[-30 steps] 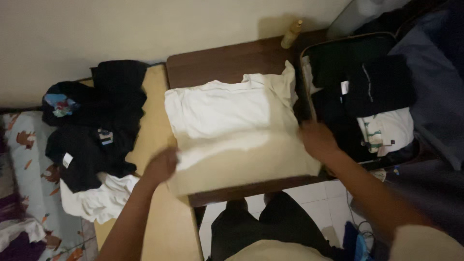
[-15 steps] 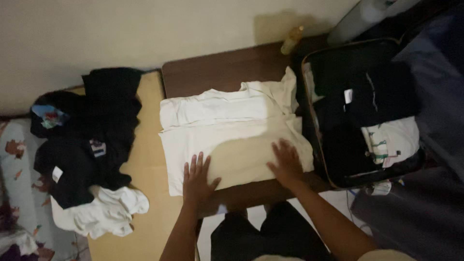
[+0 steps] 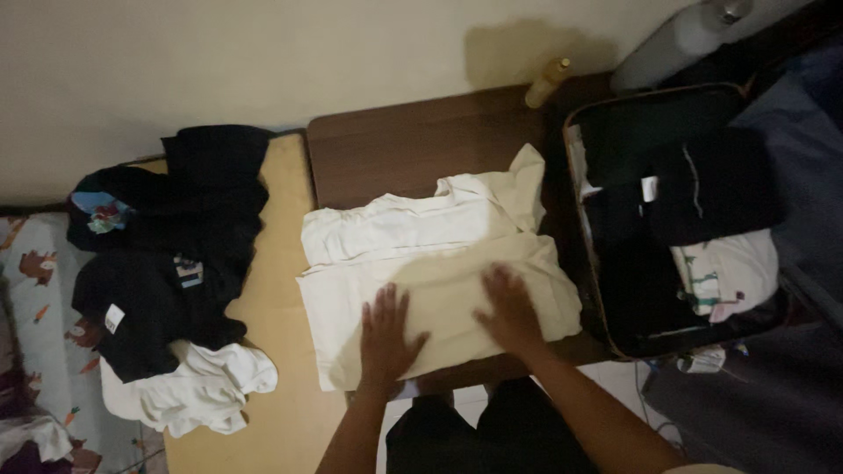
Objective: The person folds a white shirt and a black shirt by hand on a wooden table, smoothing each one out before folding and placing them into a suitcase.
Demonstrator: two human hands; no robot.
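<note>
A second ago both hands gripped the shirt's point(image 3: 439, 272) outer edges, left and right. Now the left hand point(image 3: 386, 333) and right hand point(image 3: 509, 309) lie flat on its near half, fingers spread, closer together. The shirt's near part has been folded up, lying narrower on the worktop point(image 3: 413, 145).

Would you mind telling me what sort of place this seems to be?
Probably a bedroom at home: a patterned bedsheet at the left edge, a pile of dark clothes beside it, and an open suitcase being packed next to the small wooden table.
</note>
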